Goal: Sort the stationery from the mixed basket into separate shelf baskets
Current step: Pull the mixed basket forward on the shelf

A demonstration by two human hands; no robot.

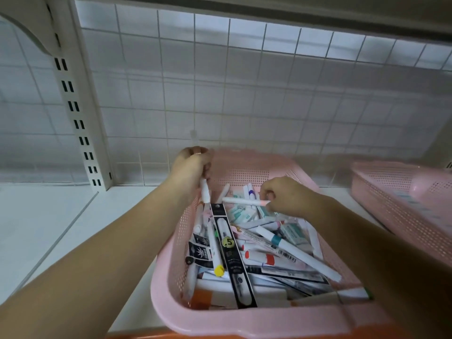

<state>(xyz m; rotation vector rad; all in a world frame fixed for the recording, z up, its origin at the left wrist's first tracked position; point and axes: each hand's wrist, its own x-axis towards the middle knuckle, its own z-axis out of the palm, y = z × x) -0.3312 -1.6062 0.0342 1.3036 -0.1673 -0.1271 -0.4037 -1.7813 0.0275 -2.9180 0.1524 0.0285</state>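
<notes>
A pink mesh basket point(168, 272) sits on the white shelf, full of mixed stationery: white markers with coloured caps, black boxed pens point(230, 255) and small teal-and-white eraser packs point(291, 232). My left hand point(189, 167) is over the basket's far left corner and grips a white marker point(205, 192) that points down. My right hand point(283, 195) is over the far middle of the basket and pinches another white marker point(242, 201) by its end, holding it level.
A second pink mesh basket point(396, 199) stands on the shelf to the right. A white wire grid panel point(244, 94) backs the shelf, with a slotted upright point(73, 113) at the left. Bare shelf surface point(61, 216) lies left of the basket.
</notes>
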